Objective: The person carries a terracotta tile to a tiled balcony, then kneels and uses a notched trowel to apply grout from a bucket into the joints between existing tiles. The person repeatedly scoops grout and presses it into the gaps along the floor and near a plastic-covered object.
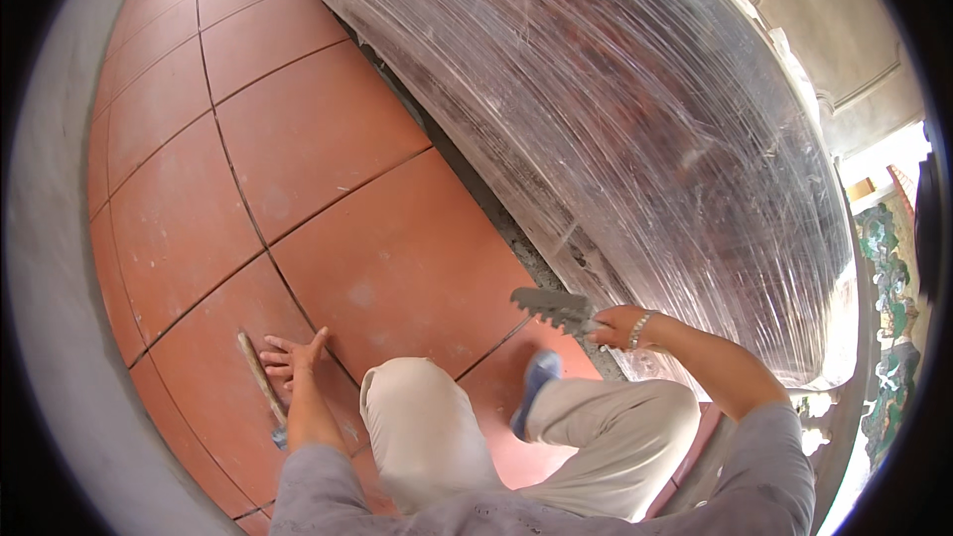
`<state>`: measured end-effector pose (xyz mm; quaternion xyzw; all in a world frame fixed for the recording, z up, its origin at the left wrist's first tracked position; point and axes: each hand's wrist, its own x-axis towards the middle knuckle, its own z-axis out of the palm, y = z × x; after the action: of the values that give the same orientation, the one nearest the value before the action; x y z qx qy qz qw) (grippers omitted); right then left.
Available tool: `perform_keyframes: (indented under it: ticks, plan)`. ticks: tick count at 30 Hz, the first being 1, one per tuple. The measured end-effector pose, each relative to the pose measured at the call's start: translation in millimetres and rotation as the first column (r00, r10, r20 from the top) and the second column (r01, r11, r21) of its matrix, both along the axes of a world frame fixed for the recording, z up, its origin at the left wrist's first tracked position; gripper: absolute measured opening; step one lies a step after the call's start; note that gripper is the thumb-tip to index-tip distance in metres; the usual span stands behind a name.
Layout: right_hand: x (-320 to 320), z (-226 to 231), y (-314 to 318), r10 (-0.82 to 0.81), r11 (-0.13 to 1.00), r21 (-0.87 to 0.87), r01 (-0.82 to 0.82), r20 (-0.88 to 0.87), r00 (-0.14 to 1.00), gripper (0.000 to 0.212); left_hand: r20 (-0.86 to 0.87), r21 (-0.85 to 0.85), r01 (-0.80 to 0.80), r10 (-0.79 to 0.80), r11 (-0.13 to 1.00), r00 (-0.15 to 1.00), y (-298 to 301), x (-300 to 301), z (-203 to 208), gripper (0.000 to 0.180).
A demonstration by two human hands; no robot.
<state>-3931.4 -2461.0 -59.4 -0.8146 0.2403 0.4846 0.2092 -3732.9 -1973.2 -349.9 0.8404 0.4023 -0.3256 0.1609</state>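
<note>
My left hand (296, 355) rests on a terracotta floor tile (213, 333) with its fingers spread, holding nothing. Just to the left of it lies a tool with a wooden handle (260, 375). That tool's blue-grey end is partly hidden by my forearm, so its kind is unclear. On the other side, my right hand (621, 326) grips a notched trowel (552, 308), its grey toothed blade pointing left. The blade hovers over or beside the tile edge; whether it touches cannot be made out.
A large bulky object wrapped in clear plastic film (635, 119) runs along the right. Between it and the tiles is a narrow rough gap (516, 238). A pale wall (60, 238) borders the left. My bent legs and a blue shoe (537, 387) are over the near tiles.
</note>
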Motion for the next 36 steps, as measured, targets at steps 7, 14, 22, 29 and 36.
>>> perform_keyframes:
  ticks: [7,14,22,29,36]
  plan:
    - [71,-147,24,0.094,0.995,-0.038,-0.087,0.258,0.962,0.044,-0.007,0.026,0.026,-0.025,0.999,1.0,3,-1,-11,0.15]
    - [224,-247,12,-0.11,0.946,-0.216,0.241,0.485,0.867,0.047,-0.02,0.032,0.132,-0.132,0.991,0.991,16,1,-34,0.146]
    - [302,-283,-3,-0.114,0.916,-0.263,0.304,0.557,0.823,0.044,0.038,-0.097,0.366,-0.364,0.926,0.931,60,-11,-30,0.131]
    - [309,-277,2,-0.134,0.956,-0.155,0.251,0.53,0.838,0.04,-0.023,-0.062,0.419,-0.421,0.906,0.907,48,-5,-20,0.13]
    - [275,-282,-9,-0.002,0.96,-0.243,0.138,0.487,0.874,0.033,-0.067,-0.056,0.407,-0.41,0.912,0.909,33,4,-13,0.131]
